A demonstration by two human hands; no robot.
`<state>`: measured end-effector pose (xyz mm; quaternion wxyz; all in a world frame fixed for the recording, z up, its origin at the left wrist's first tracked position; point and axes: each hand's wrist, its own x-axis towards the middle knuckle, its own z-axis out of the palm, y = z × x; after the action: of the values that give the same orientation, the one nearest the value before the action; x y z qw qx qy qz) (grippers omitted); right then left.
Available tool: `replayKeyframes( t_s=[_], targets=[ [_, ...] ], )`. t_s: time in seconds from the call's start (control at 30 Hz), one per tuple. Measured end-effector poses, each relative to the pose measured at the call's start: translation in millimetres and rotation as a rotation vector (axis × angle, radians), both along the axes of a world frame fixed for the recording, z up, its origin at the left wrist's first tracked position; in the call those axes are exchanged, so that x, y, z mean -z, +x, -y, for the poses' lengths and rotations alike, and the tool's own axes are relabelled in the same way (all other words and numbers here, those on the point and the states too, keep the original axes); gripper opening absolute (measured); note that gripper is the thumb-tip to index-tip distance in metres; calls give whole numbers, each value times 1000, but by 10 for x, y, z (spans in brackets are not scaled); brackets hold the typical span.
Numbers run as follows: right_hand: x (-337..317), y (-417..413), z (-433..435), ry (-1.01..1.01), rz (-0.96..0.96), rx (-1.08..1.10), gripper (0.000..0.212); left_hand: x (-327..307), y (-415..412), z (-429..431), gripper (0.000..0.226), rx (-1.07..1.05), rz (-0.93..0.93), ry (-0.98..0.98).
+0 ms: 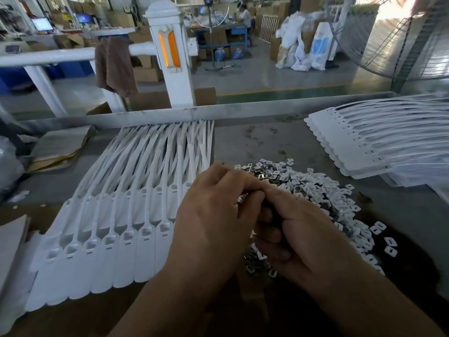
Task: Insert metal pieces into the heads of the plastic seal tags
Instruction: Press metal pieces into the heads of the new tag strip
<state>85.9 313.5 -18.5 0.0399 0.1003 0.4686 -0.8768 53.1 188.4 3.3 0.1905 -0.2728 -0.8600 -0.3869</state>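
Working close together over the heap of metal pieces, just right of centre on the counter. Left grip curled, fingertips tucked against the right thumb. Pinching a piece or not: cannot tell, hidden at the meeting point. Right grip curled in on itself, with dark metal glinting between the fingers; reads as a small handful held ready.

Judged as the feeding step: singling one piece out of the handful, nothing being seated at this instant. Next up, probably: pass one piece to the left fingertips, turn it flat and square to a socket, carry it left to the row, then press straight down into an open head without nudging the neighbours.

Seal tags just left of the hands, lying flat, side by side, edge to edge. Long axis near-to-far: broad flag ends nearest, socketed heads facing up just beyond, thin straps pointing away to the far rim and fanning a little rightward. Sockets filled or vacant: too small to tell. Second stack at far right, well apart, long axis left-to-right, rounded flag ends pointing left.
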Motion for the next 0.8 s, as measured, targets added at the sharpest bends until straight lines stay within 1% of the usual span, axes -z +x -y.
replayKeyframes(
  t_s=[0.1, 0.27, 0.4, 0.53, 0.63, 0.8],
  targets=[
    [-31, 19, 24, 30, -21, -40, 34, 36, 20, 69, 7, -15, -10, 5],
    [-47, 54, 85, 79, -20, -105, 31, 59, 41, 173, 8, -47, -32, -44],
    [-73, 90, 116, 58, 56, -161, 37, 56, 60, 239, 8, -75, 17, 100],
    [-61, 87, 116, 41, 1, -193, 38, 60, 83, 290, 4, -16, -43, 103],
    [-52, 79, 119, 19, -75, -208, 29, 75, 81, 309, 12, 11, -62, 116],
    [-25, 61, 112, 21, -106, -185, 20, 99, 94, 329, 12, 32, -72, 118]
  ],
)
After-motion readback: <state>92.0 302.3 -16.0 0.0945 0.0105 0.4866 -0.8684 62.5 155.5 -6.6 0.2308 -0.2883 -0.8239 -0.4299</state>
